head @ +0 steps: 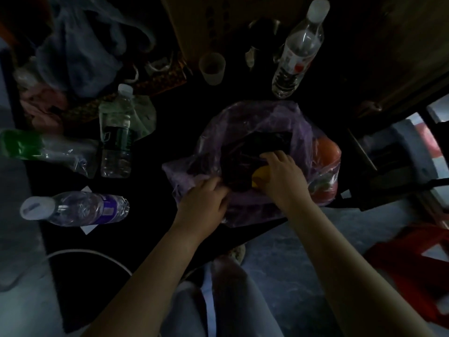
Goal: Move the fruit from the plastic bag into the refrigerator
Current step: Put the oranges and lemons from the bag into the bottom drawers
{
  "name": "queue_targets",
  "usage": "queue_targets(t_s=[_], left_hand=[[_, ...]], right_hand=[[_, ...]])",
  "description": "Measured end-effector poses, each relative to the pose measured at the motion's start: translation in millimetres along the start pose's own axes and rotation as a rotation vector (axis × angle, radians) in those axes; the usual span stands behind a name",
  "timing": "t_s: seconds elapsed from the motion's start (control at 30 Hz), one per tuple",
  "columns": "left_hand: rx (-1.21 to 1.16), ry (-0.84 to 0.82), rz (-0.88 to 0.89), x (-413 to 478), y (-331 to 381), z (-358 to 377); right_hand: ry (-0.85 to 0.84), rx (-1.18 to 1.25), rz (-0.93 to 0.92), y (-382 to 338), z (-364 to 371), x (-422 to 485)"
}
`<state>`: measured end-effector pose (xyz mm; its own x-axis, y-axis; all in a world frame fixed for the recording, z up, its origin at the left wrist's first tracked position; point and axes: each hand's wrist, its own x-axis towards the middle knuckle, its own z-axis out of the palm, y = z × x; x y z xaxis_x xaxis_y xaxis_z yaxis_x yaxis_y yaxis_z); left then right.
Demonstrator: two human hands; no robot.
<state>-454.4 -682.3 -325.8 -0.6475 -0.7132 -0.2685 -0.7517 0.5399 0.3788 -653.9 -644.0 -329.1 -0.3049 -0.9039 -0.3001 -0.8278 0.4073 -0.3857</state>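
A thin purple plastic bag [257, 122] lies open on the dark table, with a dark inner bag inside it. Orange and red fruit [328, 152] shows through its right side. My left hand [206, 200] pinches the near left edge of the bag. Inside the opening, my right hand [281, 176] closes on a yellow fruit [258, 177], which its fingers mostly hide. The refrigerator is not in view.
Several clear water bottles surround the bag: one upright [116, 132], one lying at the near left [80, 207], one at the back right [296, 52]. A frosted cup [212, 68] stands behind. A red stool [410, 263] sits on the floor at right, a dark bin [90, 276] at left.
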Motion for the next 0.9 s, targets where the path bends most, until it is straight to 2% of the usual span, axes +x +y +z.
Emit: queue_targets(t_s=[0.47,0.67,0.77,0.9], left_hand=[[-0.006,-0.087,-0.04,-4.6,-5.0,25.7],[-0.081,0.094,0.105,22.6,25.1,14.0],[-0.148,0.082,0.164,45.7,46.3,14.7],[-0.111,0.01,0.216,66.8,66.4,19.7]], right_hand=[[0.076,-0.031,-0.04,18.3,15.2,-11.5],[0.146,-0.03,0.002,30.3,-6.7,-12.8],[0.177,-0.063,0.07,43.9,-20.0,-16.2],[0.209,-0.066,0.117,60.7,-30.5,-20.7]])
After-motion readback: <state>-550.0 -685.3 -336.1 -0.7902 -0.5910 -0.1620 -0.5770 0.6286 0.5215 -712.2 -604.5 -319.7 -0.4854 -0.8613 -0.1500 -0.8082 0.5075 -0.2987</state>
